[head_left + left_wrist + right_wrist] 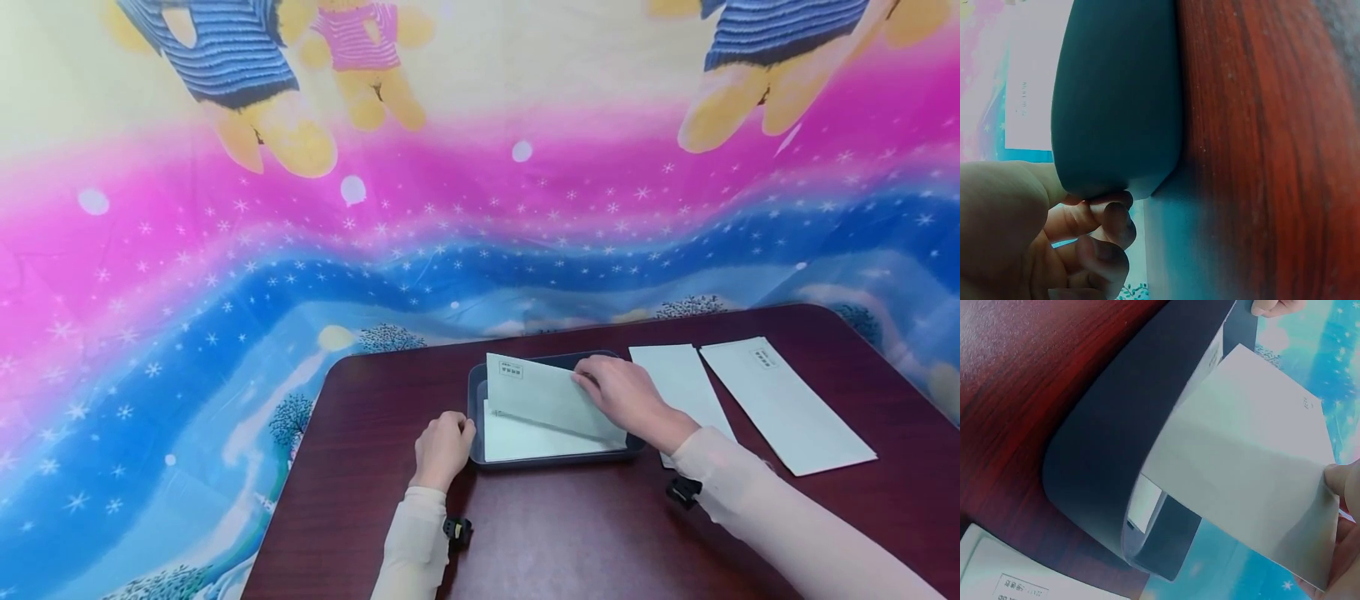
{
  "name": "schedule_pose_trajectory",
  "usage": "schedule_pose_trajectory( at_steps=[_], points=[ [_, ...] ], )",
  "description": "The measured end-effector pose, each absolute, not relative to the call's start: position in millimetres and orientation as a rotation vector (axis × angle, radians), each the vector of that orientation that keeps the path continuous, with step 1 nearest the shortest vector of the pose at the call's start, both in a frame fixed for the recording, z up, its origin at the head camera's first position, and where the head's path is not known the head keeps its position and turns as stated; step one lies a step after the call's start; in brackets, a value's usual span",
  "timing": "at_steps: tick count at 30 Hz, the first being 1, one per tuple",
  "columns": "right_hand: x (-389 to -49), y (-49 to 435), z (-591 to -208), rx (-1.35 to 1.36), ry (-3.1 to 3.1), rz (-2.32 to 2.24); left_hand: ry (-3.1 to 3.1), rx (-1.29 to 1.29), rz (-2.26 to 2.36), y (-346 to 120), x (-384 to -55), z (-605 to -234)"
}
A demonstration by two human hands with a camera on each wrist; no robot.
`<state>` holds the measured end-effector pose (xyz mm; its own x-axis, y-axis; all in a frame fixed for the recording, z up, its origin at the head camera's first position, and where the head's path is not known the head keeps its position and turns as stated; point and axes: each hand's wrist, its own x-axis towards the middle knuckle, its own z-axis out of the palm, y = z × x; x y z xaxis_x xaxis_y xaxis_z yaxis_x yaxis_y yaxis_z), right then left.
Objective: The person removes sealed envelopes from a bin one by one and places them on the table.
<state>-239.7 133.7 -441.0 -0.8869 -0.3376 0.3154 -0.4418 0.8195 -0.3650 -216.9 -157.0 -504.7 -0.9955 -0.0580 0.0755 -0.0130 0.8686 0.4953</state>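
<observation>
A dark grey rectangular tray (pixel 477 442) stands on the table. My left hand (pixel 441 450) grips its left end; in the left wrist view the thumb is at the rim and curled fingers lie against the tray's outer wall (pixel 1116 94). My right hand (pixel 624 398) pinches a pale envelope (pixel 547 392) with small printed marks by its upper edge, thumb on the near face. The envelope stands tilted in the tray, its lower edge inside, as the right wrist view shows. Beneath it, another pale envelope (pixel 532 443) lies flat in the tray.
To the tray's right lie a pale envelope (pixel 678 371), partly behind my right forearm, and a slanted stack of envelopes (pixel 791 408) with printing at its far end. The dark red wooden table (pixel 360 467) has rounded far corners. A colourful cloth (pixel 187 375) hangs behind it.
</observation>
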Motion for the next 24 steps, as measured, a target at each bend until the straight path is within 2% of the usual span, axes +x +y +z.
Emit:
schedule_pose_trajectory(
  at_steps=[24],
  points=[
    [-237.5,152.9,-419.0,0.549,-2.704,0.616,-2.942,0.071,-0.748,-155.4,-217.3,-503.8]
  ],
)
